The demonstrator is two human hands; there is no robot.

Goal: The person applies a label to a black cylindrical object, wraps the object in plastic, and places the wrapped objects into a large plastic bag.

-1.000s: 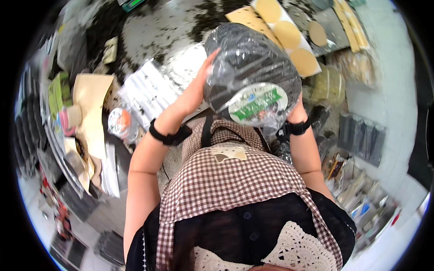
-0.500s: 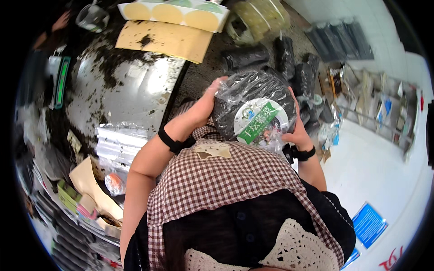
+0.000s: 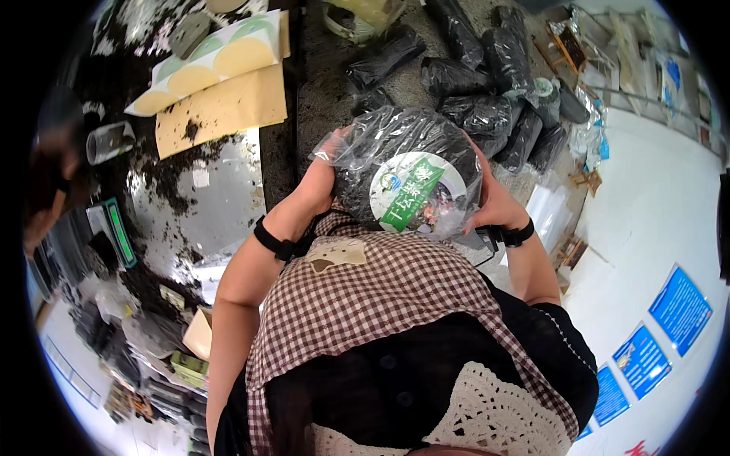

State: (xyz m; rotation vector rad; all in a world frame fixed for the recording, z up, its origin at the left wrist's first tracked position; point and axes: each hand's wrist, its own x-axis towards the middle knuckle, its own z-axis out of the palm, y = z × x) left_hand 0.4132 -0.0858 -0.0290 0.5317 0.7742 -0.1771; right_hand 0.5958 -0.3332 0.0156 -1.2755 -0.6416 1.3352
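Observation:
I hold a round dark block (image 3: 411, 133) in crinkled clear plastic, with a round white-and-green label facing up, in front of my checked apron. My left hand (image 3: 324, 171) grips its left side, fingertips partly under the loose plastic. My right hand (image 3: 490, 194) holds the right side, thumb at the lower edge and fingers along the rim. Beyond the block, several black plastic-wrapped rolls (image 3: 456, 72) lie on a grey speckled surface.
At left are a metal table (image 3: 217, 182) strewn with dark crumbs, yellow label sheets (image 3: 220, 102), a clear cup (image 3: 110, 143) and a green-lit device (image 3: 122, 232). Another person's arm (image 3: 53, 190) shows at far left. A metal rack (image 3: 639, 83) and blue wall posters (image 3: 680, 311) are right.
My body and view have turned rightward, away from the table, toward the pile of black rolls. The wrapped block has moved lower and slightly left, still held in both hands.

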